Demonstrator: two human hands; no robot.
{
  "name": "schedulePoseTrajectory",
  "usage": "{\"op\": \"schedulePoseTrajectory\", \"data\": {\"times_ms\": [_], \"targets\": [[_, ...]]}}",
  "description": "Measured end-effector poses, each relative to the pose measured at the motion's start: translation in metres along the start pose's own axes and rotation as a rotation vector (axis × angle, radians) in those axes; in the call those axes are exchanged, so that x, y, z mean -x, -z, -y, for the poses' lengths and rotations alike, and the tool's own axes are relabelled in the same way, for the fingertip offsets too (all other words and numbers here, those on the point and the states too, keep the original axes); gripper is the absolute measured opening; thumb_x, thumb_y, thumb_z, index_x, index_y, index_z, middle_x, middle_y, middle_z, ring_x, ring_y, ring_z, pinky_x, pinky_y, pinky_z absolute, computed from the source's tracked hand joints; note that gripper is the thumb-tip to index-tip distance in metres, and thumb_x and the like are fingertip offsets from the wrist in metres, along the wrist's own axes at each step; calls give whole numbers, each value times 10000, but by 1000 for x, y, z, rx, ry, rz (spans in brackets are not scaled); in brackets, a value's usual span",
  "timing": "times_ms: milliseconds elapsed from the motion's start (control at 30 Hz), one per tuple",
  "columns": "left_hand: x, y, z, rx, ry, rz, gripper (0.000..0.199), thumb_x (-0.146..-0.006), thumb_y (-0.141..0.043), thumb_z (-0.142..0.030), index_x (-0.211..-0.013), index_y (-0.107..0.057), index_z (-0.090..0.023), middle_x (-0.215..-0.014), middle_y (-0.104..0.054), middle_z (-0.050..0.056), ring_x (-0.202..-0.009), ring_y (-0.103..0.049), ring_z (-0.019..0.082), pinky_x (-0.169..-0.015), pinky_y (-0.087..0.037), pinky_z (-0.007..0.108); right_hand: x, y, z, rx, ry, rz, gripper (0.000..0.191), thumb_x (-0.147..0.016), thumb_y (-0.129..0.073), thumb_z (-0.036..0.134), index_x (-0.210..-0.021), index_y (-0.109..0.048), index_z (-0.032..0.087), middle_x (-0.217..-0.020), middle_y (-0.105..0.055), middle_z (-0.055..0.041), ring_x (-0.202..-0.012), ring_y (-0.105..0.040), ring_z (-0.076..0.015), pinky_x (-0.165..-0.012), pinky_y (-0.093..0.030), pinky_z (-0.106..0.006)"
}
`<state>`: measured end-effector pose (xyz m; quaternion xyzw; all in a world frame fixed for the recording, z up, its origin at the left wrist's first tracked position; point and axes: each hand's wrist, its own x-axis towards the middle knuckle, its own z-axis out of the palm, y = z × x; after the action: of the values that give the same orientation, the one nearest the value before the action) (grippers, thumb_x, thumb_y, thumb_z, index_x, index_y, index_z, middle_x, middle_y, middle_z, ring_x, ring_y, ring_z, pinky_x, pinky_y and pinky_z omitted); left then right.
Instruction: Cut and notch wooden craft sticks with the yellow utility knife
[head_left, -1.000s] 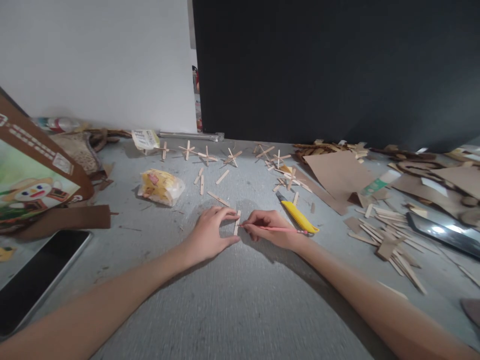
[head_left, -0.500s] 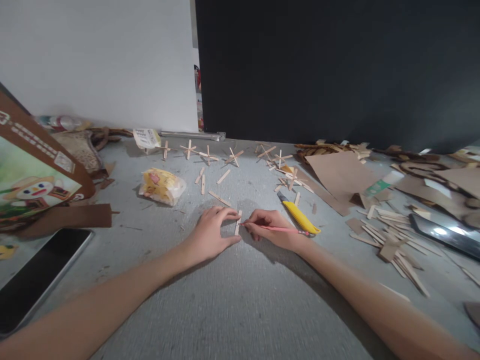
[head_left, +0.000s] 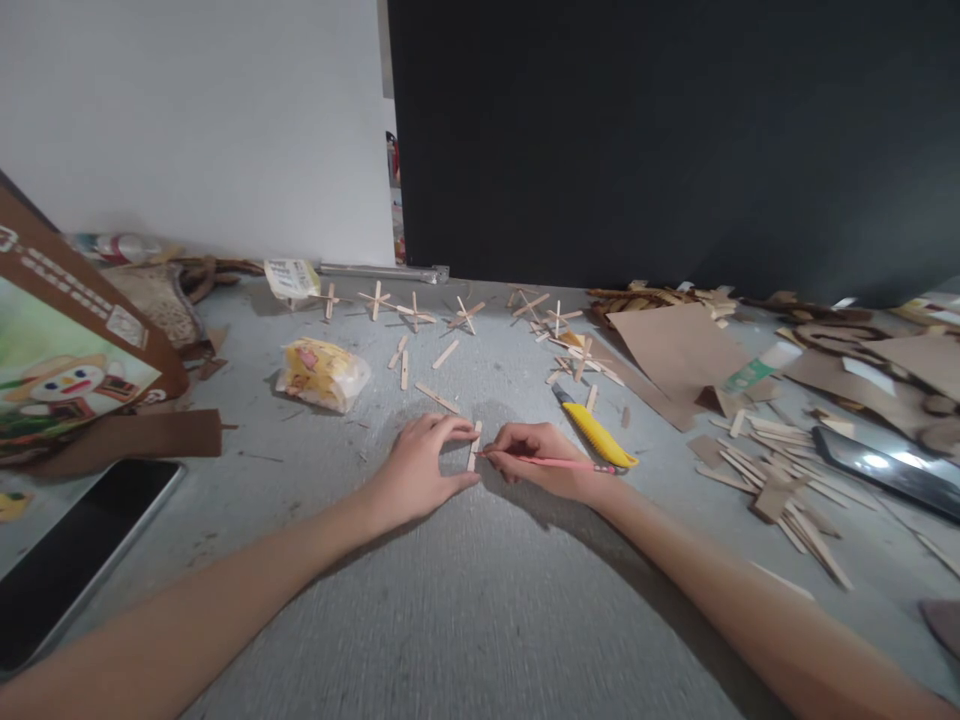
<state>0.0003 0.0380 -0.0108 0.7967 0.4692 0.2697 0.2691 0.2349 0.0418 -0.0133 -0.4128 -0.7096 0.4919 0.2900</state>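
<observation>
My left hand (head_left: 424, 460) grips a short wooden craft stick (head_left: 475, 446) by its ends, thumb at the near end and fingers at the far one, against the grey tabletop. A pink pencil (head_left: 551, 462) is pinched in my right hand (head_left: 536, 455), its tip touching or very close to the middle of the stick. Just right of that hand lies a yellow utility knife (head_left: 598, 432). Beyond my left fingers rests another loose stick (head_left: 438, 398). Farther back stand several crossed-stick pieces (head_left: 376, 300).
A yellow-printed plastic packet (head_left: 322, 375) and a phone (head_left: 90, 555) lie to the left, near a brown printed bag (head_left: 82, 330). On the right are a pile of sticks (head_left: 795, 500), a glue stick (head_left: 761, 367), cardboard (head_left: 667, 350) and a dark shiny device (head_left: 892, 470).
Both hands keep nearly the same position on the stick. The pencil's back end has tilted slightly, and the whole view has shifted a little.
</observation>
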Motion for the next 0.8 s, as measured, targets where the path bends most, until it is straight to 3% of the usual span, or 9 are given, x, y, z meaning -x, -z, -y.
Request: {"op": "schedulePoseTrajectory", "data": {"times_ms": [300, 800], "targets": [[0, 0, 2, 7, -35, -11, 509, -768, -893, -235, -1224, -670, -266, -1290, -729, 85, -1301, -641, 324, -1145, -457, 548, 2, 0, 7, 13, 5, 6, 298, -907, -694, 499, -805, -663, 221, -621, -619, 10, -584, -535, -133, -561, -411, -271], [0, 0, 4, 1, -40, -7, 502, -777, -892, -249, -1228, -673, -266, -1308, -730, 86, -1301, -645, 323, -1150, -449, 558, -1, 0, -1, -8, 28, 3, 274, -920, -680, 466, -802, -646, 221, -625, -624, 22, -572, -533, -125, -566, -398, -262]]}}
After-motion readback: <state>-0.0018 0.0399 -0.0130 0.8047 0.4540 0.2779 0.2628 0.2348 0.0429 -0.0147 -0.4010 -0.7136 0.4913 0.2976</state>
